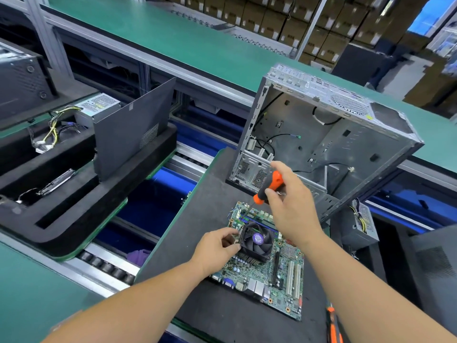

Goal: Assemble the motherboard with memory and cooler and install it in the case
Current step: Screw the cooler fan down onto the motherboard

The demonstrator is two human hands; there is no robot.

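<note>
— Where's the motherboard (269, 276)?
— Flat on the dark mat (205, 219), long axis running away from the worker. Left hand (217, 251) pinches the cooler (256, 241); right hand (291, 206) grips an orange screwdriver (269, 186), tip slanting down-left.
— Labels?
— Unreadable.

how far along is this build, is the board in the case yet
Not yet. The cooler already sits on the motherboard. In hand: the left hand steadies the cooler while the right hand works the screwdriver. The case holds no board, so installation remains. Memory can't be judged.

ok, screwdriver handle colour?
Orange and black; the screwdriver shows in the head view, in the right hand.
</note>
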